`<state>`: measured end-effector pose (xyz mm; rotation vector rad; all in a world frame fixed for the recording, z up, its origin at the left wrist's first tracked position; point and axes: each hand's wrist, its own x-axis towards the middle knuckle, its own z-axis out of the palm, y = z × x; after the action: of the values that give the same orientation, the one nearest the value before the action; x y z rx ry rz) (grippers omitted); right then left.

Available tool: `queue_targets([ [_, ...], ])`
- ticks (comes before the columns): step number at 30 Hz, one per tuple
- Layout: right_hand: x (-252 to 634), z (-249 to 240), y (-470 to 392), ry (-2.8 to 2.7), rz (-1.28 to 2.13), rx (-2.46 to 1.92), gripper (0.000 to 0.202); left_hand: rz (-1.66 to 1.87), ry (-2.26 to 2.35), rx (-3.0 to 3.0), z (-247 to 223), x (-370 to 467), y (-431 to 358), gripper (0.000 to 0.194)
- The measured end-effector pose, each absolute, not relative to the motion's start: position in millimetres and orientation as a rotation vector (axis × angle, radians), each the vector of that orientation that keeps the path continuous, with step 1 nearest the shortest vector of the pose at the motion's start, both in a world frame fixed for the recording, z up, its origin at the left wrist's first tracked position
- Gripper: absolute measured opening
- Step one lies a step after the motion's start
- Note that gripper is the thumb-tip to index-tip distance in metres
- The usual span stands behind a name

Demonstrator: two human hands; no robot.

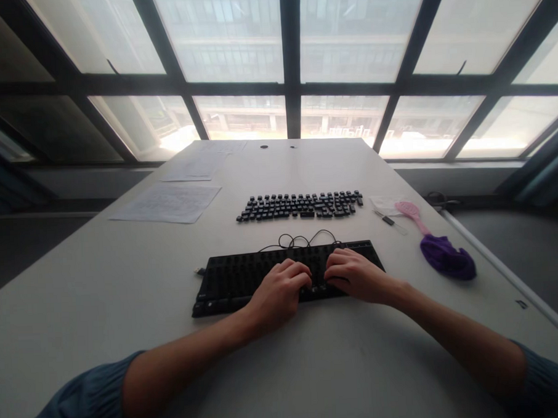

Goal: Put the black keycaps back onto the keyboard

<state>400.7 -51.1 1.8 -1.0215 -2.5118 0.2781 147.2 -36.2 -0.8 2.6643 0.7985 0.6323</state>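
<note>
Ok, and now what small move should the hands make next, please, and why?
I would perhaps lift the right hand slightly off the keyboard to check the spot under its fingers. The bent fingers of it and the left hand hide what they touch, so I cannot tell whether a key sits there. Many loose keys lie in rows behind the keyboard.
</note>
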Motion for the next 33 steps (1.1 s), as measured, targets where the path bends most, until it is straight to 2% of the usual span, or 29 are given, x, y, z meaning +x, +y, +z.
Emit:
queue_targets([
  [6, 399.9, 1.5, -51.4, -2.504, 0.285, -1.020, 0.008, 0.601, 0.841, 2.692, 5.0, 148.2, -36.4, 0.011],
  [33, 395.6, 8.6, -57.3, -2.557, 0.245, -1.035, 0.017, 0.088, 1.219, 2.569, 30.3, 173.3, -42.3, 0.008],
])
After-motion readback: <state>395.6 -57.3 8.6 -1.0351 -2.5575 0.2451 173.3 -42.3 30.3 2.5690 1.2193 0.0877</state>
